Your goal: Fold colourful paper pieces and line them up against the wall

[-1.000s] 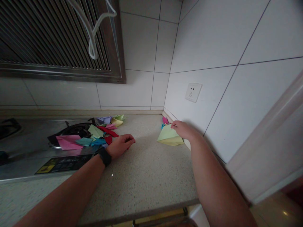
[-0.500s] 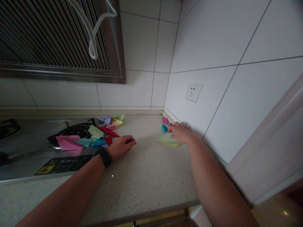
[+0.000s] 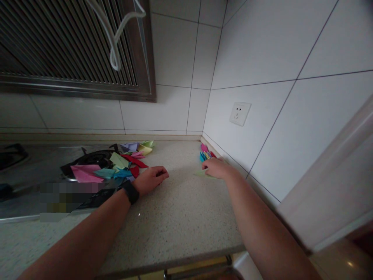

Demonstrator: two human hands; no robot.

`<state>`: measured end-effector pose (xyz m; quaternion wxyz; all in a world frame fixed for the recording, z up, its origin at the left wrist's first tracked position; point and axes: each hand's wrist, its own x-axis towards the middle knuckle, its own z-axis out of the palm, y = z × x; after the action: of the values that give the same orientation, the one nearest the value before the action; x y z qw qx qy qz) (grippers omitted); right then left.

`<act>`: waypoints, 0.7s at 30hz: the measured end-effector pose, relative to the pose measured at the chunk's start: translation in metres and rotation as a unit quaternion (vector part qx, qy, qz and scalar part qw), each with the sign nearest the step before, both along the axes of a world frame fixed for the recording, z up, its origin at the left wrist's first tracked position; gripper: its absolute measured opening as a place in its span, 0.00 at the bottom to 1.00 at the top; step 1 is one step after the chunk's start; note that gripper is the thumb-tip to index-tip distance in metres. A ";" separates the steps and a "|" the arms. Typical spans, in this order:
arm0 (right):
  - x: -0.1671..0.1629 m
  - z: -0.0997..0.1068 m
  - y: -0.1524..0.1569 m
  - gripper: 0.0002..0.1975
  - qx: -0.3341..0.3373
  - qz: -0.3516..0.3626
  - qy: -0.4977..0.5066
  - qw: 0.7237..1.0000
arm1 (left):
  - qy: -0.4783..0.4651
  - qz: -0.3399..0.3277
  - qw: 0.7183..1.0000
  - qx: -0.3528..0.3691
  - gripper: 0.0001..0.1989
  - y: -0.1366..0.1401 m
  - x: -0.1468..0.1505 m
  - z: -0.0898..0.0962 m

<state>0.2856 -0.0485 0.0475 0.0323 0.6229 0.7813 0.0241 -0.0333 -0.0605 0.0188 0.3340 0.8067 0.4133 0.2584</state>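
A pale green folded paper airplane lies low over the counter at the right, its tip pointing left. My right hand pinches it, with fingers covering its back part. Just behind that hand, in the corner by the wall, stand small paper airplanes in pink, blue, yellow and red, packed close together. My left hand, wearing a black watch, rests on the counter with fingers loosely curled and nothing visible in them. Beside it a loose pile of coloured paper airplanes spreads over the stove's edge.
A gas stove takes up the left side, under a range hood with a hanging white cable. White tiled walls meet behind the speckled counter. A socket sits on the right wall.
My right hand has moved slightly down and closed on the pale green paper airplane, which now shows flatter and narrower. My left hand stays in place.
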 end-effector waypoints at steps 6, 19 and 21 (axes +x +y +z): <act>0.000 -0.001 0.004 0.08 0.005 0.007 -0.005 1.000 | 0.052 0.000 0.996 0.068 0.15 -0.001 0.000 0.001; -0.011 -0.002 0.007 0.06 0.088 0.090 0.066 0.990 | 0.171 -0.033 0.970 0.171 0.12 -0.014 0.002 0.013; -0.023 0.000 0.006 0.07 0.096 0.152 0.108 0.978 | 0.178 -0.025 0.968 0.176 0.12 -0.015 0.003 0.014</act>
<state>0.2625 -0.0426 0.0474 -0.1164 0.4958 0.8599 0.0355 -0.0301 -0.0751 0.0325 0.1142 0.8958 0.3941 0.1710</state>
